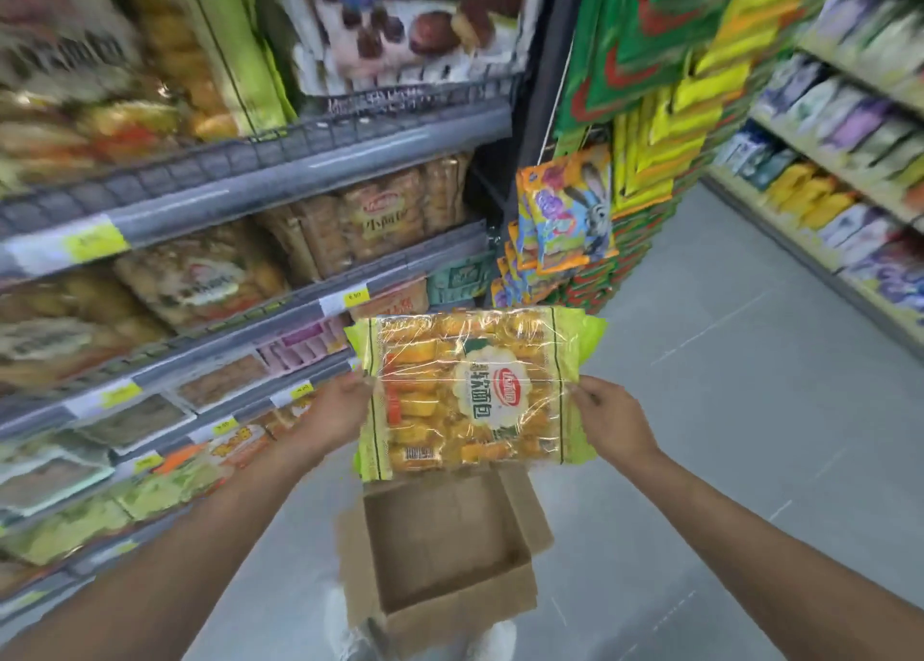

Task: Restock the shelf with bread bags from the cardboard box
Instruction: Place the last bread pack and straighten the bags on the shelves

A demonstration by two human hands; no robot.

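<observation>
two hands hold one bread bag (475, 395) in the air at frame centre, its printed face up. left hand (335, 410) grips the bag's 9 o'clock edge, fingers curled behind it; right hand (610, 420) pinches the 3 o'clock edge. the clear bag holds many golden buns between green end seals. cardboard box (465, 610), at 6 o'clock of the bag, stands on the floor (725, 410), flaps open, brown inner bottom showing. shelf (250, 170), from 9 to 11 o'clock, carries similar bagged bread behind wire rails.
</observation>
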